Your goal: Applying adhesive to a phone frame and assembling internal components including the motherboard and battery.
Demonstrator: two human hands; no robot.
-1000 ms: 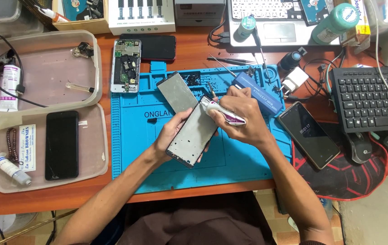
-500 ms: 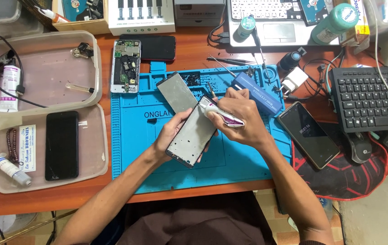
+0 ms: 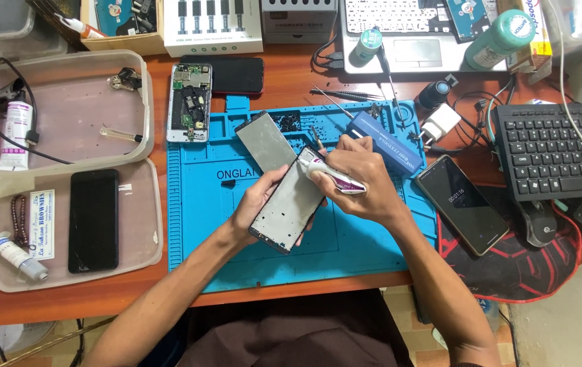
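Here we see the left hand [image 3: 258,207] cradling a phone frame [image 3: 291,202] from beneath, tilted above the blue repair mat [image 3: 345,248], while the right hand [image 3: 366,183] is closed around a small white-and-purple glue tube [image 3: 332,178], its nozzle touching the frame's upper edge.

We judge the main risk to be excess adhesive: too hard a squeeze on the tube could send glue past the rim onto the frame's inner face or the supporting fingers. The frame rests only on the fingers, so a sideways push from the nozzle could tip it onto the mat. The loose screws [image 3: 289,122] scattered in the mat's upper compartments are near enough to be swept off by a sleeve or forearm.

Counting from near to far: one frame in hand and one tube. Just beyond lies one grey flat panel [image 3: 264,140] and one blue oblong tool case [image 3: 383,141] on the mat. We count two whole dark phones beside the mat, one [image 3: 461,204] on the right with its screen lit and one [image 3: 94,219] in the left clear tray [image 3: 148,251], plus one opened phone [image 3: 190,102] showing its boards and one dark phone [image 3: 235,75] just past it. Two clear trays, one syringe [image 3: 5,250], one black keyboard [image 3: 556,149], and farthest, one laptop [image 3: 406,41].
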